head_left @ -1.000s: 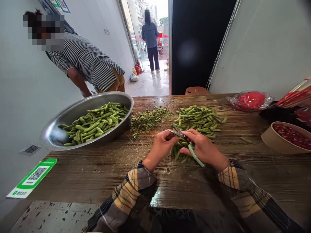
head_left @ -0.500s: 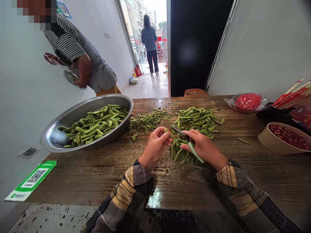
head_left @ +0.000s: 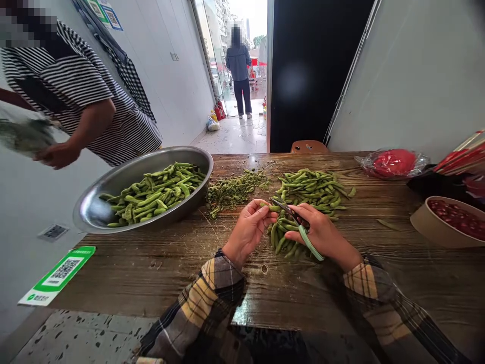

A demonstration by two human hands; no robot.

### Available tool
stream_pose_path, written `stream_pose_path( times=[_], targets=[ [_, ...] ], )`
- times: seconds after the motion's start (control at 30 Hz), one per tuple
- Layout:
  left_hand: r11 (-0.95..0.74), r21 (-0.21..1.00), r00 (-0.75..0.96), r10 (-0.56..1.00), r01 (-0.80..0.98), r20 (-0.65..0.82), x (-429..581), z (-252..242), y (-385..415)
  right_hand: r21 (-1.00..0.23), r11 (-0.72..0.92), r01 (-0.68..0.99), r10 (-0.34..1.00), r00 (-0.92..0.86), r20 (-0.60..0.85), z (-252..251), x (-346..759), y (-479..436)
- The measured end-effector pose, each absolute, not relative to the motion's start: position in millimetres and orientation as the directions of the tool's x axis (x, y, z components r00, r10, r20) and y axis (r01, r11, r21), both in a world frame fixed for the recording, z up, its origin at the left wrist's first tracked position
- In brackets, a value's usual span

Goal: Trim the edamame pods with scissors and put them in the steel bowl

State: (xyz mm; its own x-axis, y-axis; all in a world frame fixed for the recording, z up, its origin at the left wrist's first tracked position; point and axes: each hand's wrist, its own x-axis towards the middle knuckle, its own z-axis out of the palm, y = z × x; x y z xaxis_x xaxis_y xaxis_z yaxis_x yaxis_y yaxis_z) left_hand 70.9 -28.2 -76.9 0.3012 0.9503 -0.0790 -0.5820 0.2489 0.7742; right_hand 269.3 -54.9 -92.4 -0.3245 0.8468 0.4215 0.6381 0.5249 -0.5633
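Note:
My left hand pinches a green soybean pod between thumb and fingers. My right hand is closed around green-handled scissors, whose dark blades point left and reach the pod's end. Below and behind the hands lies a heap of whole pods on the wooden table. Left of that heap is a low pile of trimmed pod tips. A wide metal basin at the left holds many green pods.
At the right stand a paper tub of dark red pieces and a red item in clear plastic. A green QR card lies at the left edge. A person in stripes holds a bag; another person stands in the doorway.
The scissors' blades now meet the pod in my left hand, which shows more clearly. The striped person has moved left with the bag. My view has shifted slightly left.

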Motion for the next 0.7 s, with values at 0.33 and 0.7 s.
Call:
stream_pose_path(
  times=[0.33,0.7],
  targets=[
    [0.261,0.801,0.326,0.941,-0.538,-0.087,70.8,-77.7,-28.9,-0.547,0.543,0.637,0.826,-0.287,0.485,-96.1,269.0,-53.8],
    [0.049,0.997,0.285,0.958,-0.064,-0.029,57.9,-61.9,-23.0,-0.530,0.480,0.699,0.842,-0.199,0.501,-93.9,274.8,-50.7]
  ],
)
